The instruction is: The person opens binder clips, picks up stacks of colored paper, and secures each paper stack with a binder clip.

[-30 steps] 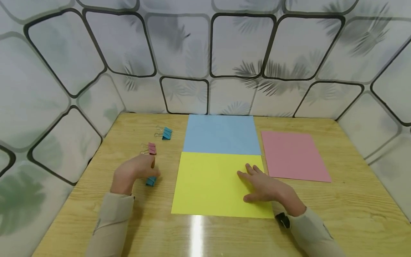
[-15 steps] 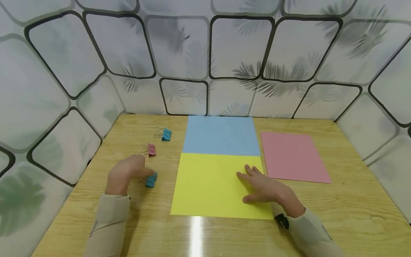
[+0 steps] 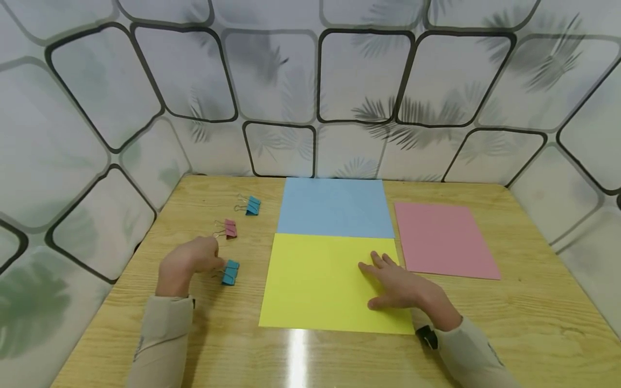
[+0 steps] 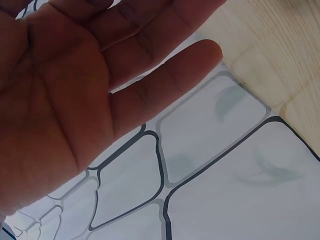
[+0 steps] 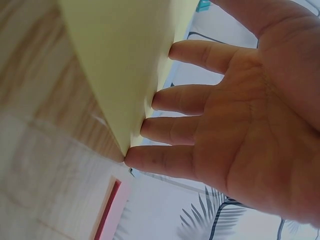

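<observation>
My left hand is over the left part of the table, fingertips right at the wire handles of the near blue binder clip. Its thumb and index tips are hidden; the other fingers look loosely extended in the left wrist view. Just beyond the hand lies a pink binder clip, and farther back a second blue binder clip. My right hand rests with spread, straight fingers on a yellow sheet. In the right wrist view, its fingertips touch that sheet.
A light blue sheet lies behind the yellow one, their edges meeting. To the right is a pink sheet. All lie on a wooden table, with a patterned cloth wall around its back and sides.
My left hand has drawn left, uncovering the pink clip and most of the near blue clip, and its fingers have drawn in. The right hand stays put on the yellow sheet.
</observation>
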